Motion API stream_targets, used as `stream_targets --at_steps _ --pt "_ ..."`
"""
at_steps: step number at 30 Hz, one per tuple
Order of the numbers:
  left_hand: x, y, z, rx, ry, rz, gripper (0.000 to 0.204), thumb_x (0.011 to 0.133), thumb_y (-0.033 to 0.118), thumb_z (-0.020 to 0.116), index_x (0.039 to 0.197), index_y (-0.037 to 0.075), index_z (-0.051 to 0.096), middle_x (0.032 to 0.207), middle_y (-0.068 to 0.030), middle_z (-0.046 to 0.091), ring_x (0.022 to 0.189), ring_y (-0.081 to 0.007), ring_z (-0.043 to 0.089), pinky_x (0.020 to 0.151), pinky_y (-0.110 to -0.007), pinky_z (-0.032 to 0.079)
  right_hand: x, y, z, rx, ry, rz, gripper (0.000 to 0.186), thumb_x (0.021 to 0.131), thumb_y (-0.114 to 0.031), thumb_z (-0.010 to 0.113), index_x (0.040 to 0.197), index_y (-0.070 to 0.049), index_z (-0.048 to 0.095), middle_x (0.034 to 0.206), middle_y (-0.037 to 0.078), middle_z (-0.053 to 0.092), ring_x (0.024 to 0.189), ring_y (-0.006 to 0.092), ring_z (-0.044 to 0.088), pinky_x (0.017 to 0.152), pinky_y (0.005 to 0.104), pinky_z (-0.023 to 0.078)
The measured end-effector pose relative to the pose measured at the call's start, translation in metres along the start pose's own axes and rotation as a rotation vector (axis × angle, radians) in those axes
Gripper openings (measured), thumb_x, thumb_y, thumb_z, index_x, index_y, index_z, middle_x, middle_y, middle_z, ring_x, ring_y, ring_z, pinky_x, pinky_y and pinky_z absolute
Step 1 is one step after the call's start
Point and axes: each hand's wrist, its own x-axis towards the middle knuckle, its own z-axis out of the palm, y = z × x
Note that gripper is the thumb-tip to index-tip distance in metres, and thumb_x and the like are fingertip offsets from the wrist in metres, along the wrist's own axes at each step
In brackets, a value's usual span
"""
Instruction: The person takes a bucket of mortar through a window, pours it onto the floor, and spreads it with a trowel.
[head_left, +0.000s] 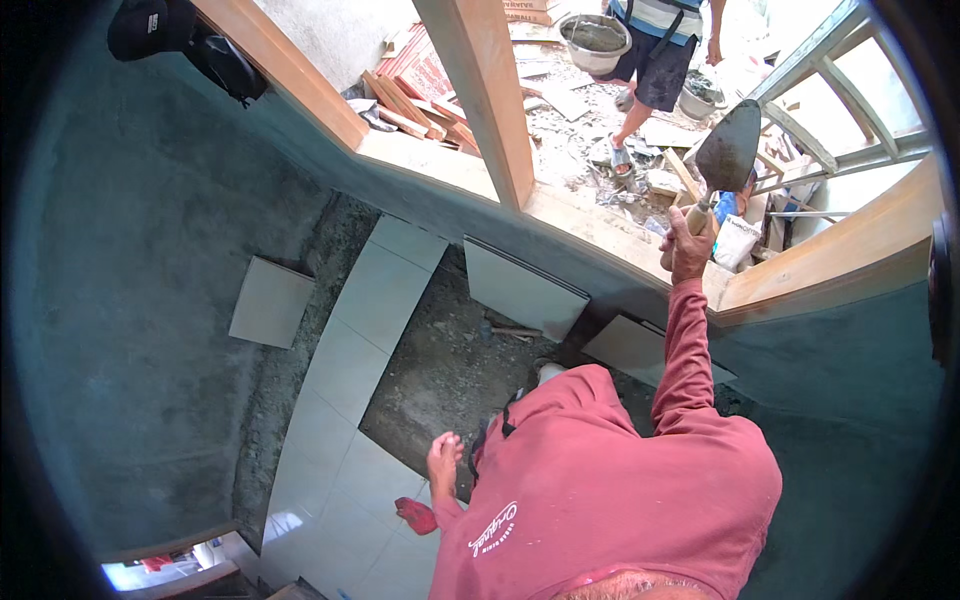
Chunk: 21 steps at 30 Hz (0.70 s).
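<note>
My right hand (pixel 688 245) is closed around the wooden handle of a trowel (pixel 728 148). Its broad grey blade points up in front of the window opening, and my arm stretches out over the sill. Low on my left side, my left hand (pixel 445 462) hangs over the tiled floor with its fingers loosely curled and apart, and nothing shows in it. A red cloth-like piece (pixel 416 515) lies by that wrist. Pale floor tiles (pixel 345 370) run in a strip beside bare, rough ground (pixel 425 385) in front of me.
Large loose tiles (pixel 525 290) lean against the wall under the window; another tile (pixel 272 302) rests at the left wall. A wooden post (pixel 485 100) divides the opening. Outside, a person (pixel 660 50) stands amid rubble beside a mortar bucket (pixel 595 45). A dark cap (pixel 150 28) hangs upper left.
</note>
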Motion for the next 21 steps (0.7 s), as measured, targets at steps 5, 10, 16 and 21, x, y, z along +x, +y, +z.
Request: stream_targets --at_steps 5,10,16,21 --pt "0.013 0.163 0.019 0.178 -0.342 0.439 0.041 0.102 0.032 0.05 0.084 -0.001 0.067 0.095 -0.0101 0.071 0.091 -0.0168 0.063 0.084 -0.032 0.048 -0.009 0.01 -0.01 0.057 0.013 0.055 0.018 0.091 -0.017 0.067 0.091 -0.007 0.053 0.061 0.0 0.049 0.043 0.009 0.047 0.038 0.0238 0.042" --pt "-0.013 0.365 0.094 0.375 -0.537 0.863 0.036 0.103 0.029 0.049 0.097 -0.001 0.068 0.099 -0.0077 0.07 0.099 -0.0157 0.062 0.09 -0.031 0.048 -0.043 0.009 -0.032 0.051 -0.008 0.189 0.024 0.087 -0.019 0.07 0.093 -0.007 0.051 0.062 0.002 0.051 0.043 0.0115 0.05 0.038 0.026 0.042" --pt "-0.018 0.525 0.215 0.26 -0.456 1.247 0.044 0.099 0.035 0.052 0.113 -0.005 0.063 0.093 -0.0078 0.067 0.088 -0.0146 0.061 0.081 -0.03 0.048 -0.088 0.004 -0.072 -0.063 -0.015 0.264 0.024 0.087 -0.018 0.07 0.092 -0.007 0.05 0.062 0.002 0.052 0.044 0.0105 0.05 0.038 0.0256 0.04" --pt "0.041 0.559 0.299 0.262 -0.541 0.927 0.044 0.098 0.04 0.053 0.101 -0.001 0.067 0.091 -0.0066 0.067 0.081 -0.0167 0.061 0.076 -0.029 0.047 -0.118 -0.016 -0.086 -0.105 -0.096 0.298 0.024 0.087 -0.018 0.071 0.091 -0.008 0.05 0.062 0.0 0.051 0.044 0.0087 0.049 0.039 0.0245 0.04"
